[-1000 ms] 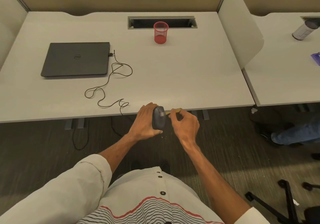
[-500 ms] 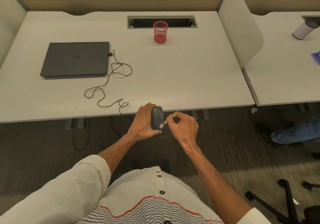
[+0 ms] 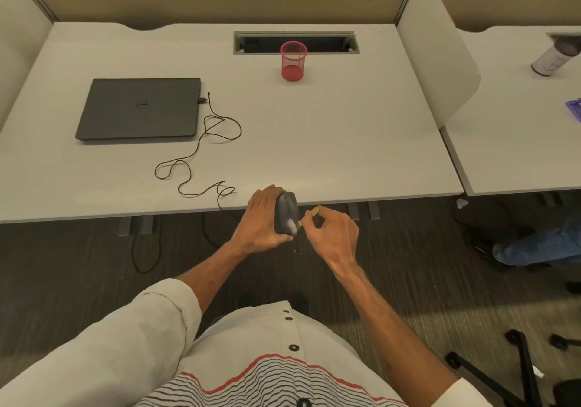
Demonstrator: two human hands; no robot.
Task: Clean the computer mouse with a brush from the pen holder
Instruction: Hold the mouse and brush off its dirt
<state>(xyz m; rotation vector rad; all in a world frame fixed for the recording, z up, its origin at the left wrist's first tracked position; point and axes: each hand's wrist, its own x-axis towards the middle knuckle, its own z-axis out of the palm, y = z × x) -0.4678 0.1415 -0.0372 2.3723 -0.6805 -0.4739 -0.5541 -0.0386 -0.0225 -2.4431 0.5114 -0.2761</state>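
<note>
While the left hand [image 3: 262, 218] grips the grey computer mouse [image 3: 285, 214] at the worktop's [image 3: 314, 139] near edge, the right hand [image 3: 333, 233] pinches a small brush [image 3: 302, 220], its bristles on the mouse's lower end. The brushing step is judged in hand. The next move calls for light strokes over the remaining surfaces.

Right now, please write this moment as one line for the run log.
step: brushing | left hand: holds mouse at desk front edge | right hand: pinches brush, bristles on mouse | pen holder: upright, far side
</note>
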